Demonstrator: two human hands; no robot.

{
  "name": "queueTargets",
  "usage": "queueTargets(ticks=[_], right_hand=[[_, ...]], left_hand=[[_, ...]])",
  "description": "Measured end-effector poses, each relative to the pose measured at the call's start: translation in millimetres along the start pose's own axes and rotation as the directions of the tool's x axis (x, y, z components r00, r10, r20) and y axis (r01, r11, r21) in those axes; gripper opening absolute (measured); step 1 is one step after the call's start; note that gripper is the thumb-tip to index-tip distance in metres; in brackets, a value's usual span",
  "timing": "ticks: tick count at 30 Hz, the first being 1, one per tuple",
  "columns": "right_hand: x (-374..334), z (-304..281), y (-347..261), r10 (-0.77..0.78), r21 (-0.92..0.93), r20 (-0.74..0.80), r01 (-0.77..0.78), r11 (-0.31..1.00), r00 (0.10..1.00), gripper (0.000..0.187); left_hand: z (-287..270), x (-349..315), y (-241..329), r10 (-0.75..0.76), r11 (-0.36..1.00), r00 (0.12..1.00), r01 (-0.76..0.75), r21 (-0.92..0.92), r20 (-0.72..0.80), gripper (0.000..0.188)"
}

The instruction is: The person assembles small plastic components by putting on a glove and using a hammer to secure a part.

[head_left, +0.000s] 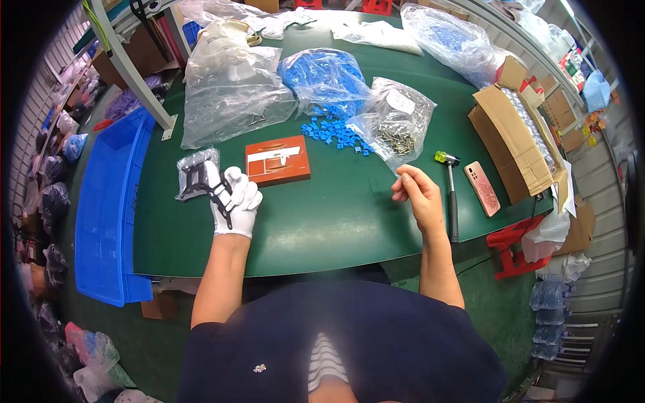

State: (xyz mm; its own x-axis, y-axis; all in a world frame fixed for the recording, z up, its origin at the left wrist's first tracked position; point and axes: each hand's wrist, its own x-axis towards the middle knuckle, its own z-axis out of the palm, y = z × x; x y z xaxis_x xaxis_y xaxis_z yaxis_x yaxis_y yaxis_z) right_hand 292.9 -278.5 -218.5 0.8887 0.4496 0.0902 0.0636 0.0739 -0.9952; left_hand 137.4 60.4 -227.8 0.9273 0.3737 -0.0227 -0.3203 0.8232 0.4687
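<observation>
My left hand [236, 203], in a white glove, is closed around a slim black plastic part [221, 196] that lies across its fingers. Just beyond it, a clear bag with black pieces [190, 172] rests on the table. My bare right hand [420, 195] is raised with thumb and forefinger pinched together. Its fingertips meet the near corner of a clear plastic bag of metal pins [401, 138]; what they grip is too small to make out. Left of that bag lies a spill of small blue plastic pieces [336, 133], and an orange-brown box [277, 161] sits near my left hand.
A rubber-headed mallet [452, 195] and a pink phone [482, 189] lie on the green table [329, 225] at the right, before an open cardboard carton [507, 144]. Behind are a large bag of blue pieces [326, 77] and clear bags [235, 91]. A blue bin [111, 208] stands left.
</observation>
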Motion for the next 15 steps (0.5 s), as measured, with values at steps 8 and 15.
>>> queueTargets(ticks=[8, 15], right_hand=[[35, 4, -18, -0.179, -0.402, 0.041, 0.180, 0.898, 0.983, 0.020], [82, -23, -4, -0.288, -0.898, 0.179, 0.276, 0.344, 0.941, 0.017]], left_hand=[[-6, -17, -16, -0.078, 0.985, 0.978, 0.046, -0.167, -0.191, 0.038], [25, -40, -29, -0.018, 1.000, 0.977, 0.021, 0.010, -0.212, 0.018]])
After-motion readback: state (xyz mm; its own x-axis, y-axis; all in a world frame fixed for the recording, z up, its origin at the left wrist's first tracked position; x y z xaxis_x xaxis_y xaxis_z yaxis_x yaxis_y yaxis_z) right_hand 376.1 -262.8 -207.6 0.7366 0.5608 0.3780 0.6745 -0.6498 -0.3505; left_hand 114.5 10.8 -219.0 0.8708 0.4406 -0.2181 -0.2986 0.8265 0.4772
